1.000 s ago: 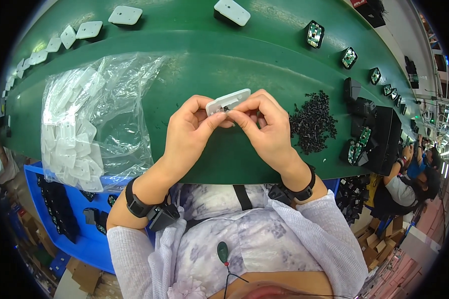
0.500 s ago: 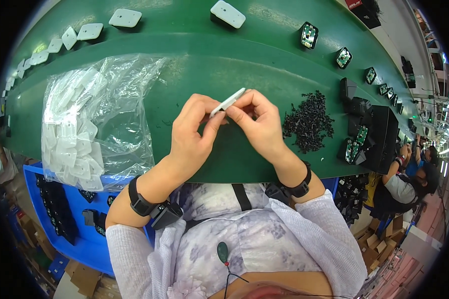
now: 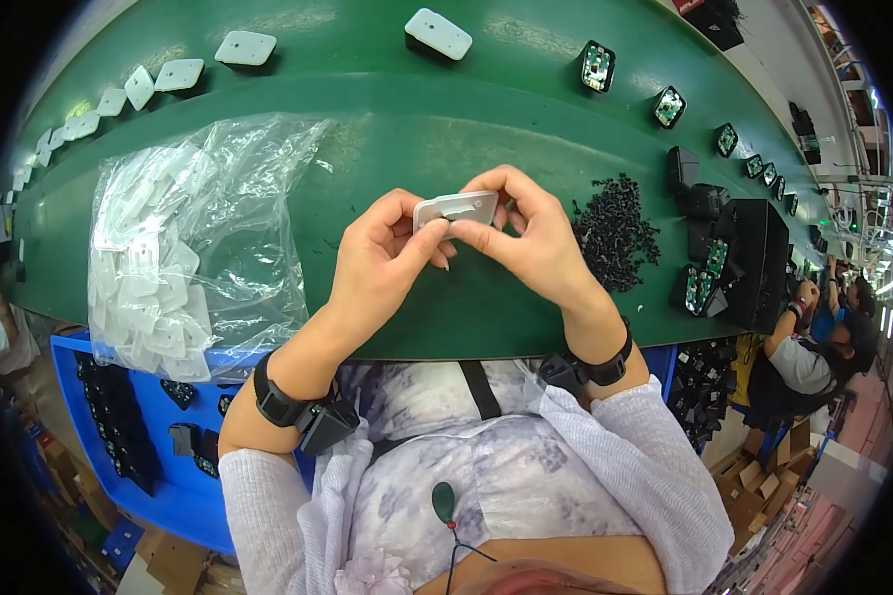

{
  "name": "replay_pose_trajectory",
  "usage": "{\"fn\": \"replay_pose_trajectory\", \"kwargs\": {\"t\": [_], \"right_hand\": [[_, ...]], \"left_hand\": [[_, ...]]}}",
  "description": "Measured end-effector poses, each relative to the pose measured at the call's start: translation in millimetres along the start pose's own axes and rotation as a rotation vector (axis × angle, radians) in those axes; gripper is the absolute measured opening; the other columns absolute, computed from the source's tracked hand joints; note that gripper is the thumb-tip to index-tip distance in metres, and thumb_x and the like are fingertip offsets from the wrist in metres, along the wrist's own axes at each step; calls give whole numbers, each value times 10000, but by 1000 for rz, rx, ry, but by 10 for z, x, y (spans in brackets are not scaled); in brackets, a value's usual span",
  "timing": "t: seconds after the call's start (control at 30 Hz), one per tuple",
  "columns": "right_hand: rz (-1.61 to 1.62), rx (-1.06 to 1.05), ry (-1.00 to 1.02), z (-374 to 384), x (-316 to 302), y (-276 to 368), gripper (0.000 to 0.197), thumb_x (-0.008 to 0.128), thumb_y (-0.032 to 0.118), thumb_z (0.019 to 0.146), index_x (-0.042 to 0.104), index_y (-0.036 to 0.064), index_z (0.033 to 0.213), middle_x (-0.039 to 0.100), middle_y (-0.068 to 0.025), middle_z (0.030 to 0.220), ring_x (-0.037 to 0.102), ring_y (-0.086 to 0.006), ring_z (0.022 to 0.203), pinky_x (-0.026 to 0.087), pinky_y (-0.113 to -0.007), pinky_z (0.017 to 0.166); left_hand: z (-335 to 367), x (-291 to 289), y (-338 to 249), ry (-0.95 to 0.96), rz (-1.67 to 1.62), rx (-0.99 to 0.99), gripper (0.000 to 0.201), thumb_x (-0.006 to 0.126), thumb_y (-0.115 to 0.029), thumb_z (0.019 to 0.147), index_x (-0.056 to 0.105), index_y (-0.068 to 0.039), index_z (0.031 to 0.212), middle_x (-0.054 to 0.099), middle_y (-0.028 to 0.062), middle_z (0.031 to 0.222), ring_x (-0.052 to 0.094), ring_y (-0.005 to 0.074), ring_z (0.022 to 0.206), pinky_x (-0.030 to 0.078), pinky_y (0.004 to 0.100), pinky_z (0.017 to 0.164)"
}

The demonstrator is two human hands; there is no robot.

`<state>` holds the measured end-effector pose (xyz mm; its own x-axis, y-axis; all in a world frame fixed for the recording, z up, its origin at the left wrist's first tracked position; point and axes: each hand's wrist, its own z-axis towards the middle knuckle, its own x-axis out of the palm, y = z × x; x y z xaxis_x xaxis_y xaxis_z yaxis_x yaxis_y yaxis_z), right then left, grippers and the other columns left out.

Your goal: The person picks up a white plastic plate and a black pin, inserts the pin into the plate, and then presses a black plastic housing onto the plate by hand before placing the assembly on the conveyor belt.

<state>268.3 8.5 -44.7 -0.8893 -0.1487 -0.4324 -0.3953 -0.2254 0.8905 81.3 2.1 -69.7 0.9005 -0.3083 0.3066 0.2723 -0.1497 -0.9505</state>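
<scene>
A white plastic cover plate [image 3: 473, 205] is held up between both hands, over the green bench. My left hand [image 3: 389, 238] grips its left end, thumb on the near face and fingers behind. My right hand [image 3: 526, 233] pinches the other end the same way. Between the thumb tips a small dark bit shows against the plate, too small to name. To the right of my right hand lies a heap of small black parts [image 3: 617, 233]. On my left, a clear plastic bag [image 3: 258, 198] holds many more white cover plates [image 3: 147, 288].
White-topped black housings [image 3: 439, 35] line the far strip of the bench [image 3: 367, 149]. Open black housings with circuit boards [image 3: 597, 67] continue at right. A black box [image 3: 759, 263] stands beyond the heap. Below left is a blue bin [image 3: 169, 496]; a co-worker [image 3: 799, 362] sits far right.
Both hands have turned the cover plate from nearly edge-on so its broad face shows. The housings on the far strip have shifted slightly left.
</scene>
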Motion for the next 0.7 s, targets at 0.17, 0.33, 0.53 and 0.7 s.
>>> {"fn": "replay_pose_trajectory", "kwargs": {"t": [0.17,0.33,0.53,0.7], "right_hand": [[432,324,155,17,-69,-76,190,743,96,822,577,40,895,584,26,799,534,-37,691,424,-189,623],[366,342,128,61,-104,-50,246,756,141,813,576,42,947,607,6,867,555,-48,774,446,-214,676],[-700,-69,-384,847,-794,-299,383,697,377,833,616,84,1068,585,-80,970,587,-189,848,486,-305,726],[-1193,304,-421,1562,-1367,-799,602,611,535,849,542,96,1254,584,-146,1130,594,-318,1046,512,-424,821]], "left_hand": [[0,5,-4,52,62,-35,95,561,-52,938,562,30,984,630,79,863,623,117,751,522,248,701],[80,0,-134,-40,-112,-128,155,490,-21,957,557,69,1065,647,114,891,643,160,740,538,278,696],[204,-284,19,-183,331,4,174,493,-22,953,598,36,1078,634,95,890,597,128,647,483,260,580],[279,-236,35,-220,945,311,153,543,27,892,668,-22,965,521,94,823,551,188,665,454,280,603]]}}
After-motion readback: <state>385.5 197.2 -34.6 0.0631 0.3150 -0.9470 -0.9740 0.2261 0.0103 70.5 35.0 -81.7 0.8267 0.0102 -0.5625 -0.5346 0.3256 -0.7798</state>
